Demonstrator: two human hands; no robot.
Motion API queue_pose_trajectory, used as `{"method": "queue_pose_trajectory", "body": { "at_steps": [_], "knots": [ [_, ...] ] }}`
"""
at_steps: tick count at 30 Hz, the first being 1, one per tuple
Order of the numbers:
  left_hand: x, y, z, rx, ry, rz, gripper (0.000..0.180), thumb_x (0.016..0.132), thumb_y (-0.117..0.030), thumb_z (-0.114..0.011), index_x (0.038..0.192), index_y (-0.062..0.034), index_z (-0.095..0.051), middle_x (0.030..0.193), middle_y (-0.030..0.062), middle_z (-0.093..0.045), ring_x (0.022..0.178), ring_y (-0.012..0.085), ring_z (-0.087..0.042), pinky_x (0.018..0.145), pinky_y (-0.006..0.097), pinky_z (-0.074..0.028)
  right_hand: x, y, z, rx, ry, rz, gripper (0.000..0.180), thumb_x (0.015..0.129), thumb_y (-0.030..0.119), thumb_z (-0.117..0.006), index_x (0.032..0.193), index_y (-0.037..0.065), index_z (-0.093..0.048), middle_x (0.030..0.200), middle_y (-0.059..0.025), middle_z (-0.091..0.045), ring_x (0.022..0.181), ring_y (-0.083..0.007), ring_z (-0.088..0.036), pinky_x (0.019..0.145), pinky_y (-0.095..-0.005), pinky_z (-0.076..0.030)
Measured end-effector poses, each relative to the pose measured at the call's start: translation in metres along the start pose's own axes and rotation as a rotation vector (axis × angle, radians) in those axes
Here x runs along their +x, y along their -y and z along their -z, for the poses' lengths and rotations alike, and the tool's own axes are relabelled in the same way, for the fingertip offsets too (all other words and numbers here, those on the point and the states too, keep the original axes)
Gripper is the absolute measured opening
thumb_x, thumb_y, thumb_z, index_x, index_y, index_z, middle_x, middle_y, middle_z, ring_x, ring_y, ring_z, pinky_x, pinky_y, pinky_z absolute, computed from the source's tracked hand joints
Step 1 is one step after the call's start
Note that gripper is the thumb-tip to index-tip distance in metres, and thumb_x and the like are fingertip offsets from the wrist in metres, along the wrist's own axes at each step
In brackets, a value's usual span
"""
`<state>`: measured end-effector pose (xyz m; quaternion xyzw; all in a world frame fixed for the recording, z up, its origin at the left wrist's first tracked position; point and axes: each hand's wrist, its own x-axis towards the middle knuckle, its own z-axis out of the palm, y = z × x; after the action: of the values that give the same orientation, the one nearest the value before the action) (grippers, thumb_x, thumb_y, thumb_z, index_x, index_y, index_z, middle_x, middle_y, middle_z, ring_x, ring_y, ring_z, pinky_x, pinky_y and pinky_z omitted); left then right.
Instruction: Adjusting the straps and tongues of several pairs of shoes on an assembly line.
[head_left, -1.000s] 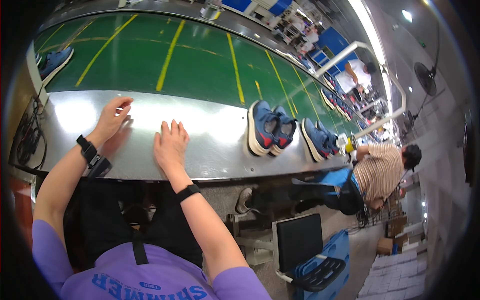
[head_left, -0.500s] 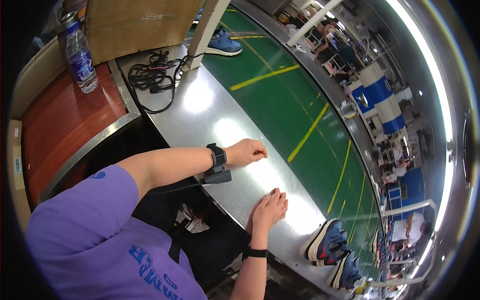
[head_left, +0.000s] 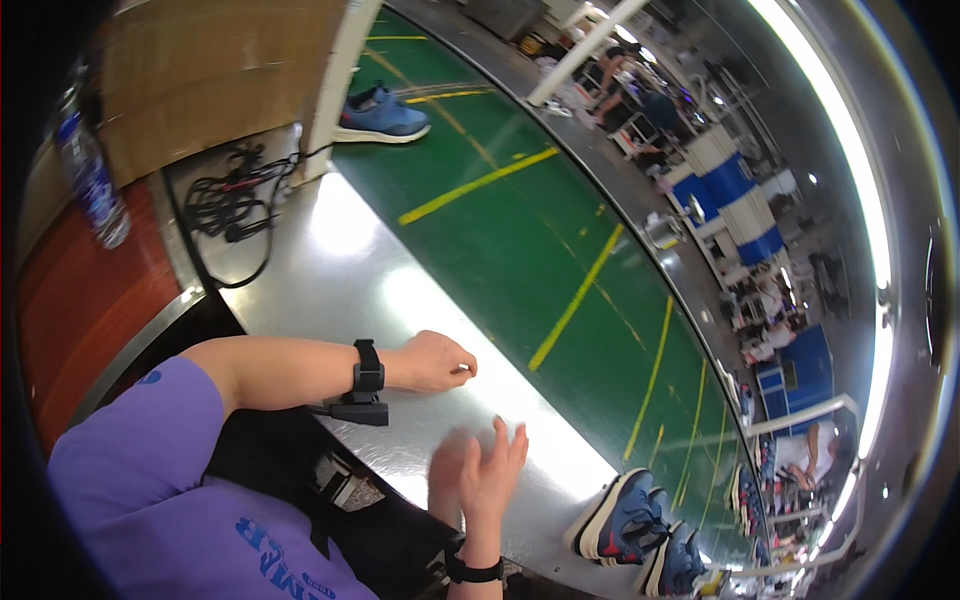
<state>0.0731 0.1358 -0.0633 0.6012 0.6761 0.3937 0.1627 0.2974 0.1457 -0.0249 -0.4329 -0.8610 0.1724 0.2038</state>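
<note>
My right hand (head_left: 492, 480) has opened since a half second ago: its fingers, close together then, are now spread and point away from me. My left hand (head_left: 432, 362) keeps its curl, and the whole view has shifted a little.

Both hands are over the shiny metal bench (head_left: 300, 290). My right is released, with nothing seen in it; my left has its fingers folded toward the thumb, and I cannot tell whether anything is inside. I wear a black band on each wrist.

The blue shoes (head_left: 618, 520) stand on the bench to the right of my right hand, untouched. Another blue shoe (head_left: 385, 118) is at the far left on the green surface (head_left: 480, 250), beyond a tangle of black cables (head_left: 235, 195).
</note>
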Motion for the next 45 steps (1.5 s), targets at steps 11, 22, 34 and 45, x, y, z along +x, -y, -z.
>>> {"method": "queue_pose_trajectory", "body": {
  "at_steps": [11,22,34,45],
  "knots": [
    [0.042,0.01,0.024,-0.783,-0.153,0.296,0.02,0.095,-0.018,-0.054,0.104,-0.0027,-0.064,0.075,0.0018,-0.065,0.06,0.0067,-0.057,0.054,0.022,-0.048,0.135,0.042,-0.042,1.683,0.255,-0.411,0.048,0.098,0.024,-0.051,0.138,0.0,-0.038,0.122,-0.0166,-0.056,0.114,-0.0238,-0.055,0.097,-0.0337,-0.045],
    [0.044,0.012,0.023,-0.644,-0.107,0.285,0.018,0.095,-0.013,-0.05,0.104,-0.0037,-0.062,0.078,0.0059,-0.066,0.065,0.0098,-0.061,0.059,0.025,-0.052,0.155,0.013,-0.082,1.886,0.433,-0.499,0.04,0.098,0.015,-0.051,0.133,-0.001,-0.043,0.102,-0.0073,-0.061,0.095,-0.0147,-0.058,0.09,-0.0304,-0.048],
    [0.036,0.018,0.024,-0.375,-0.284,0.081,0.019,0.09,-0.013,-0.058,0.105,-0.0033,-0.063,0.094,0.0084,-0.065,0.078,0.0162,-0.062,0.065,0.028,-0.051,0.153,0.014,-0.086,1.916,0.466,-0.471,0.044,0.094,0.012,-0.055,0.133,-0.003,-0.042,0.095,-0.0073,-0.063,0.09,-0.0161,-0.06,0.087,-0.0316,-0.049],
    [0.097,0.133,0.197,0.665,-0.918,0.077,0.031,0.073,-0.007,-0.061,0.104,-0.0048,-0.057,0.109,0.0155,-0.056,0.107,0.035,-0.052,0.091,0.044,-0.041,0.157,0.028,-0.091,1.838,0.511,-0.489,0.036,0.096,0.008,-0.051,0.13,-0.004,-0.046,0.095,-0.0076,-0.062,0.085,-0.015,-0.06,0.081,-0.0287,-0.052]
  ]
}}
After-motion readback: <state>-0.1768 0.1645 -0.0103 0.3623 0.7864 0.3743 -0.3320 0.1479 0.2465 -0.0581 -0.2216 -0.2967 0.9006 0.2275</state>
